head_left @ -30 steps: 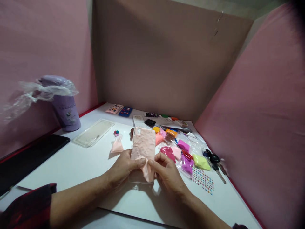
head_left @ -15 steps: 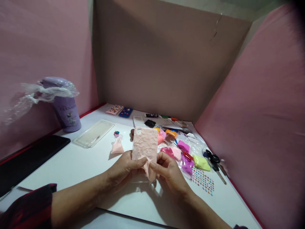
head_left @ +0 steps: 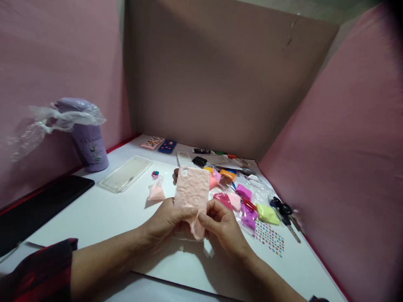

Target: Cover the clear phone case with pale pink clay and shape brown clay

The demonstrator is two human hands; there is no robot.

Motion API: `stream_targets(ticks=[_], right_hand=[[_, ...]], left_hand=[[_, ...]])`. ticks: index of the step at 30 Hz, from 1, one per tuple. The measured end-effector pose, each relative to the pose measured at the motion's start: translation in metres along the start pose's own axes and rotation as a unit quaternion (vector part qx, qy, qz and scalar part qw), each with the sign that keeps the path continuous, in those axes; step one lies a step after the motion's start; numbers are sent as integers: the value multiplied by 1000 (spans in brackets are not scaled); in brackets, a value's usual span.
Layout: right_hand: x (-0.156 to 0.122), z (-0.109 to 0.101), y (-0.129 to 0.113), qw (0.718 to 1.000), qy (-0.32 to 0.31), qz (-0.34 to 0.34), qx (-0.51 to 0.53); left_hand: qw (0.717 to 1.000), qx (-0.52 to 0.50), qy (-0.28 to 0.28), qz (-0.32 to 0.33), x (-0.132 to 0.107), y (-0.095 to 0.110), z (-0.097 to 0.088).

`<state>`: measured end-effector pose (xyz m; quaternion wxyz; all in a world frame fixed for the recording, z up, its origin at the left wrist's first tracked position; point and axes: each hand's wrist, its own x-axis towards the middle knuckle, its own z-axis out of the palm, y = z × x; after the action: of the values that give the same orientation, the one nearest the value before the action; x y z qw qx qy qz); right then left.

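Between my two hands a clear phone case stands tilted toward me above the white board. Soft peach clay covers most of its back in a bumpy layer, with a loose flap hanging near the lower end. My left hand grips the case from the left, its thumb lying on the clay. On the right edge, my right hand pinches the case and clay between thumb and fingers. The fingers behind the case are partly hidden. A small bag of peach clay lies just left of the case.
A purple tumbler and a clear case or lid are at left, beside a black slab. Bagged clay, a gem sticker sheet and scissors lie right. Decorated cases sit at the back.
My left thumb has shifted slightly right across the clay, closer to my right thumb. The loose clay flap has changed shape a little. The view has tilted slightly.
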<state>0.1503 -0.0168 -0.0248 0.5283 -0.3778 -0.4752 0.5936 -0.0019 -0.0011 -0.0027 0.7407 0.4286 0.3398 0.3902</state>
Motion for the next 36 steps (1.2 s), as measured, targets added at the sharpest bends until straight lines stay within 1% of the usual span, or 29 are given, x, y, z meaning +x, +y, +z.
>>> stream_targets(ticks=[4,10,12,14,16,21,24,28,32,36], right_hand=[[1,-3,2,1000,12,21,10],[1,-6,5,998,37,28,32],[2,-6,4,998,44,29,33],[2,-6,2,998,46,27,33],[2,-6,-1,998,41,24,41],[0,-5,-6,999,32,20,25],[-1,-4,-5,999,26,25,8],[-1,-5,1,999,36,11,20],[1,-8,5,998,46,6,32],[1,-8,4,998,53,16,38]], left_hand=[[1000,-18,12,0,4,-3,-3],[1000,-23,-17,3,3,0,-2],[999,-28,-33,7,0,2,0],[997,-39,-65,10,-2,5,0],[996,-50,-79,7,-3,7,0],[996,-58,-60,-13,0,6,-1],[998,-49,-47,-3,3,3,-2],[998,-53,-21,-1,4,2,-2],[998,-59,-28,-13,1,5,-1],[997,-64,-32,-22,-2,9,1]])
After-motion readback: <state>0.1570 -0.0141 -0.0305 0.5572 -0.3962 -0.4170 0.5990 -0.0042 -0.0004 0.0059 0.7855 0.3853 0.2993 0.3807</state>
